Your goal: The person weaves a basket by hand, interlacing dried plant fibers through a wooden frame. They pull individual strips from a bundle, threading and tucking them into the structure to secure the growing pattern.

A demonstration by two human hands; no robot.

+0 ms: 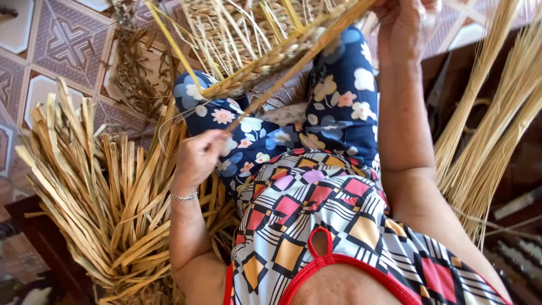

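At far left, a tiled floor carries a heap of flat straw strips, fanned out and lying against the person's left side. Just right of it, the left hand, with a thin bracelet at the wrist, is closed in a pinch on the near end of a long strand. That strand runs up and rightward, tight against the braided rim of a woven basket held over the floral-trousered knees. Further right, the right hand grips the basket's far edge; its fingers are partly cut off by the frame. At far right, stiff straw bundles lean across a dark surface.
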